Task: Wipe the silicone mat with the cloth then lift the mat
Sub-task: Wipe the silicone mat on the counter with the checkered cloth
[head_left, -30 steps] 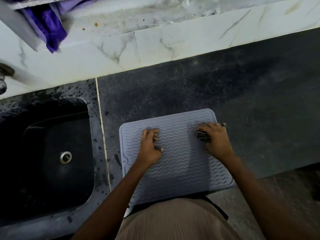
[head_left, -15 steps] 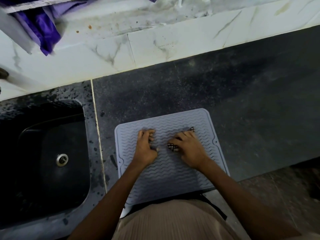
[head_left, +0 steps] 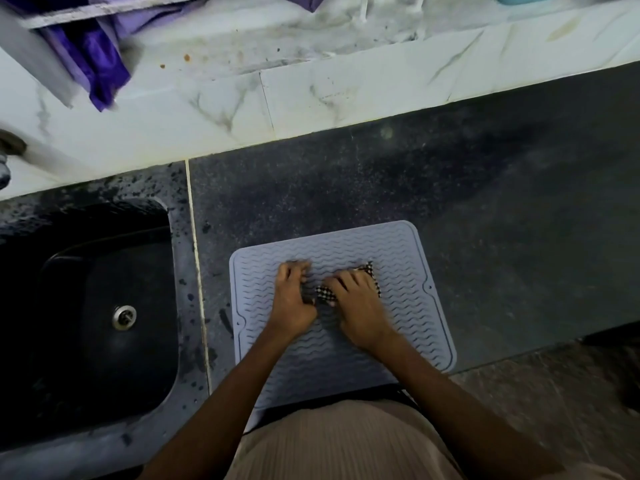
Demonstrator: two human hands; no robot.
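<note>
A pale blue-grey silicone mat [head_left: 408, 278] with wavy ridges lies flat on the dark counter, its near edge hanging a little over the counter's front. My right hand [head_left: 360, 310] presses a black-and-white checked cloth [head_left: 325, 292] onto the middle of the mat; the cloth shows at my fingertips and beside my knuckles. My left hand [head_left: 292, 299] rests on the mat just left of the cloth, fingers curled against the surface, almost touching the right hand.
A dark sink [head_left: 104, 317] with a metal drain [head_left: 124, 317] lies to the left. A white marble ledge [head_left: 311, 95] runs along the back, with purple fabric [head_left: 93, 60] hanging at its left. Bare dark counter [head_left: 519, 220] spreads to the right.
My right hand has slid the cloth from the mat's right side leftward to the middle, close to my left hand. The left hand has stayed in place on the mat.
</note>
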